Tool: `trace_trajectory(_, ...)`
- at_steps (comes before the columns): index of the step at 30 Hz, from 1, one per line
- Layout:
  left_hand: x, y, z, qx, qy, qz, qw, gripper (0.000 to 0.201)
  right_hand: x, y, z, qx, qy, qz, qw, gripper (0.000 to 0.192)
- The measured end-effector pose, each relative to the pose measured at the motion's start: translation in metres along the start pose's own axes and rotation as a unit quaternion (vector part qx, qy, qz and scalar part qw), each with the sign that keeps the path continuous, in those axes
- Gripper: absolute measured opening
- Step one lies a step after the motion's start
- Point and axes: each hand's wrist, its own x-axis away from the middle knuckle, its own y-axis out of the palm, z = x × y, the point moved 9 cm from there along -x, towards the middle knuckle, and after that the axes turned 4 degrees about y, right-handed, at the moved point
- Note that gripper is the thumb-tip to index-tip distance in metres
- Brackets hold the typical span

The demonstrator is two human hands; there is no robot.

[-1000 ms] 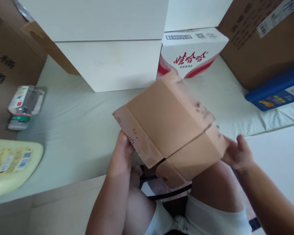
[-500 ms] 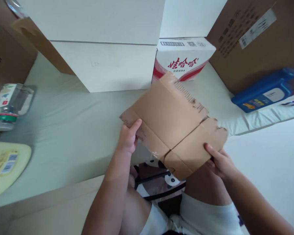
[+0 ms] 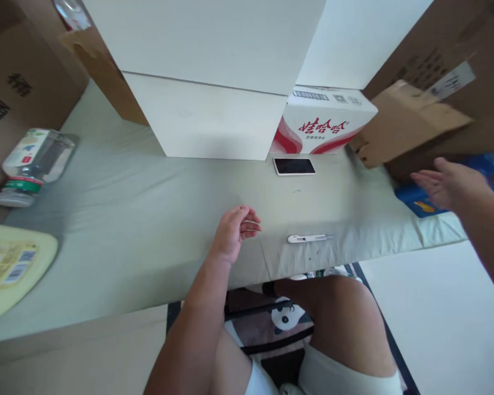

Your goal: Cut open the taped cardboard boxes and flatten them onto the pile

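Your open right hand [image 3: 448,184] has nothing gripped, so the flattened brown cardboard box [image 3: 407,122] could slide off the mattress's right edge [image 3: 436,233], while your left hand [image 3: 234,233] rests loosely curled and empty.

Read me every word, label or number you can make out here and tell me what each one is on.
"娃哈哈" in red: on the white and red carton; the barcode and small print on its top are too small to read.
"桶", printed twice in black: on the brown box at left.
Label on the clear jar: too blurred to read.
Label on the yellow bottle: too small to read.
Print and sticker on the big brown box at right: blurred, unreadable.
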Motion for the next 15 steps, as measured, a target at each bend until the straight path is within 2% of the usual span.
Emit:
trace_trajectory(2, -0.001, -0.006, 0.006, 0.006, 0.022, 0.012, 1.0, 0.043, 0.001, 0.049, 0.009, 0.013, 0.045, -0.062, 0.997, 0.024)
trace_trajectory(4, -0.002, -0.016, 0.015, 0.016, 0.054, 0.032, 0.998, 0.045, 0.023, 0.11, 0.018, 0.037, 0.071, -0.145, 0.986, 0.023)
trace_trajectory(6, -0.003, -0.028, 0.026, 0.027, 0.088, 0.06, 0.994, 0.047, 0.055, 0.181, 0.018, 0.064, 0.074, -0.239, 0.966, 0.031)
trace_trajectory(8, -0.003, -0.045, 0.037, 0.039, 0.113, 0.097, 0.988, 0.045, 0.091, 0.26, 0.002, 0.08, 0.051, -0.327, 0.94, 0.038)
trace_trajectory(10, -0.002, -0.063, 0.049, 0.057, 0.132, 0.135, 0.98, 0.039, 0.131, 0.341, -0.034, 0.084, -0.008, -0.398, 0.914, 0.036)
trace_trajectory(13, 0.002, -0.089, 0.062, 0.097, 0.141, 0.17, 0.97, 0.032, 0.211, 0.462, -0.117, 0.099, -0.193, -0.475, 0.853, 0.015)
trace_trajectory(15, 0.004, -0.107, 0.068, 0.116, 0.139, 0.194, 0.964, 0.03, 0.266, 0.536, -0.172, 0.094, -0.306, -0.497, 0.806, 0.005)
